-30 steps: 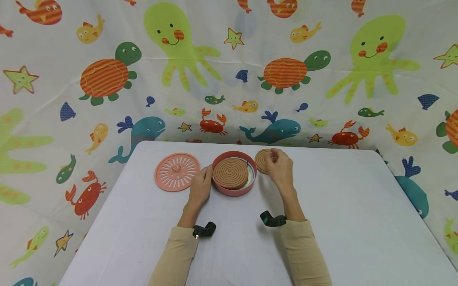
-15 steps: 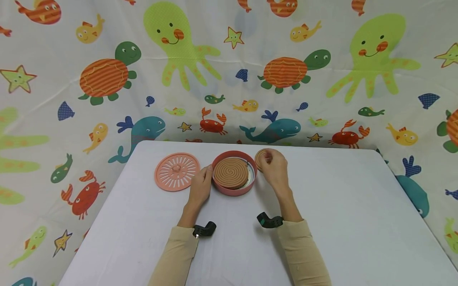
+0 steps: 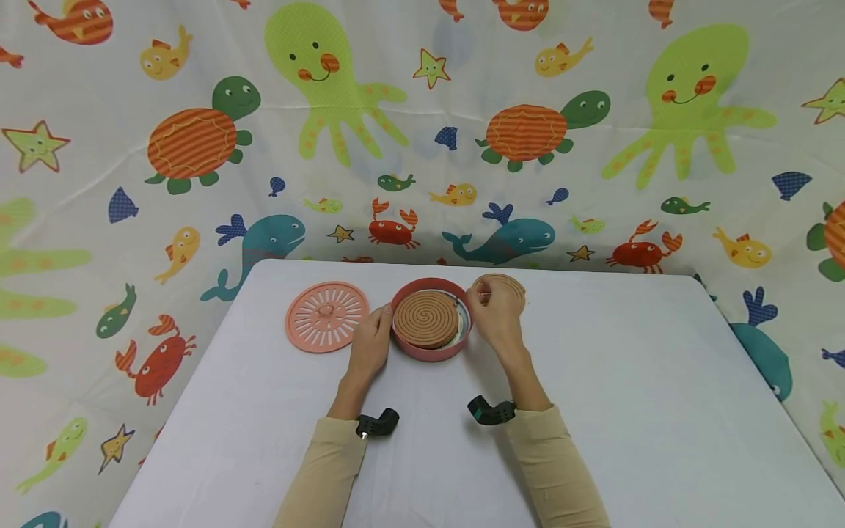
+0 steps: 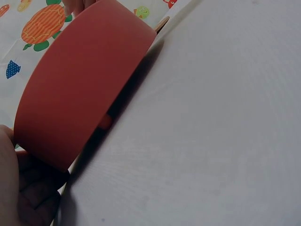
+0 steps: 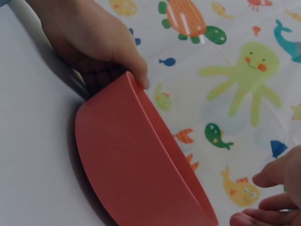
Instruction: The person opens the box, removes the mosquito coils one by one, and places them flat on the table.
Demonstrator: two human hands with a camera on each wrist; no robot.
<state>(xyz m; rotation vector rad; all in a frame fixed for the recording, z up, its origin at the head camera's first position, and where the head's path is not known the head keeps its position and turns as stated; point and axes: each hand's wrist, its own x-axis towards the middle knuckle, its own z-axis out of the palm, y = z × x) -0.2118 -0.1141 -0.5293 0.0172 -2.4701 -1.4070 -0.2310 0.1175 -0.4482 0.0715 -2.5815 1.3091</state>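
Observation:
A round coral-red mosquito coil holder (image 3: 429, 356) sits on the white table, its smooth side wall (image 4: 84, 80) filling much of the left wrist view. Inside it lies a brown spiral mosquito coil (image 3: 425, 320), with a pale base showing at the right. My left hand (image 3: 371, 341) grips the holder's left side, thumb over the rim and fingers against the outer wall (image 5: 131, 155). At the right rim is my right hand (image 3: 499, 315), fingers loosely bent. In the right wrist view, that hand (image 5: 282, 190) has thumb and fingers apart, nothing visible between them.
A second brown coil (image 3: 513, 286) lies behind my right hand, partly hidden by it. The slotted pink lid (image 3: 326, 311) with its small handle rests left of the holder. Behind the table (image 3: 634, 381) hangs a sea-animal curtain (image 3: 422, 154).
My right hand has moved left from over the loose coil to the holder's right rim, uncovering the coil's right part. Left hand, holder and lid have stayed put.

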